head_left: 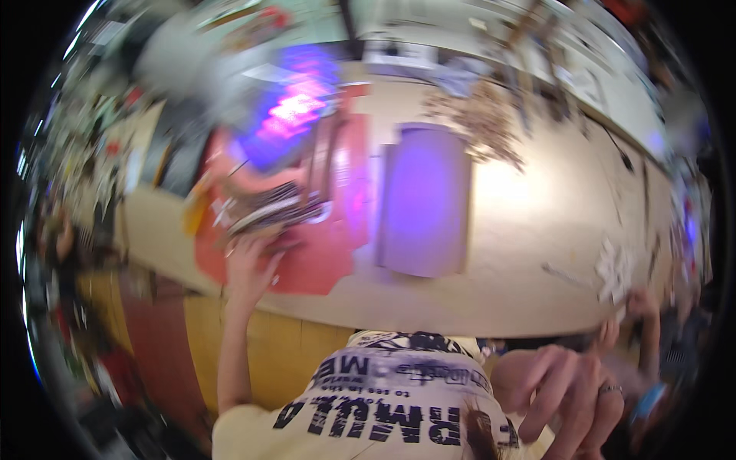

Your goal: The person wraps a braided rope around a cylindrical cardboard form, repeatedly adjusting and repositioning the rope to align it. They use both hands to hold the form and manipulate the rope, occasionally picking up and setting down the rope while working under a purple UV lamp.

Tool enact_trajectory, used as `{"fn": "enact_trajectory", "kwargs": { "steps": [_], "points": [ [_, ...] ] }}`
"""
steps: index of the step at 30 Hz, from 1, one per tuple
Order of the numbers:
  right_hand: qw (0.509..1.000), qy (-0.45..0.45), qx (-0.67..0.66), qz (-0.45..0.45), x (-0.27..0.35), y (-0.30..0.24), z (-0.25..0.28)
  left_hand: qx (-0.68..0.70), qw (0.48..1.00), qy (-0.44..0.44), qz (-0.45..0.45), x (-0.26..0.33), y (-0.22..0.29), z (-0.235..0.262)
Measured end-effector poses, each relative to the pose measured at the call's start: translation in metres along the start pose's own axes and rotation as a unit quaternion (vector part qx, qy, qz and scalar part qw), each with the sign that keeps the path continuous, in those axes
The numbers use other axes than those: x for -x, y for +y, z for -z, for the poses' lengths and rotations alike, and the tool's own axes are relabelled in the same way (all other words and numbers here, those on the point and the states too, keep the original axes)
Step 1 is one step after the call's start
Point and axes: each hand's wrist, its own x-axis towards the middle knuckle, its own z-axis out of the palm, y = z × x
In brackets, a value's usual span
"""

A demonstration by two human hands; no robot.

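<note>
My left hand reaches over the near part of a red mat, its thumb apart from the fingers. Its fingertips touch or nearly touch the near side of a stack of brown-and-white striped strips; blur hides the exact contact. Close to the camera at the lower right, my right hand is raised with bent fingers drawn together and a ring on one of them. Whatever may be between those fingers is hidden. Right of the mat lies a flat board or sheet under a purple glow.
A bright blue-and-pink glowing panel stands beyond the strips. Brown, twig-like pieces lie at the table's far side. White scraps are at the right, near another person's hand. The tan table's near edge curves before me.
</note>
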Motion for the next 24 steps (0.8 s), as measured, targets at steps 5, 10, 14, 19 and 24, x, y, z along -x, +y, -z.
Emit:
{"fn": "enact_trajectory", "kwargs": {
  "steps": [5, 10, 14, 19, 24],
  "points": [
    [0.898, 0.331, 0.285, -0.049, 0.079, -0.036, -0.012, -0.049, 0.994, 0.074, -0.069, -0.007, 0.022, 0.007],
    [0.374, 0.547, 0.62, -0.419, 0.188, -0.048, -0.003, 0.017, 0.977, 0.16, -0.139, -0.03, 0.05, -0.011],
    [0.167, 0.479, 0.705, -0.496, 0.238, -0.027, 0.009, 0.073, 0.966, 0.19, -0.162, -0.052, 0.086, -0.024],
    [0.236, 0.485, 0.671, -0.508, 0.237, 0.012, 0.026, 0.151, 0.952, 0.19, -0.186, -0.062, 0.127, -0.026],
    [0.233, 0.453, 0.73, -0.456, 0.212, 0.015, 0.04, 0.167, 0.953, 0.172, -0.188, -0.063, 0.149, -0.023]
  ]
}}
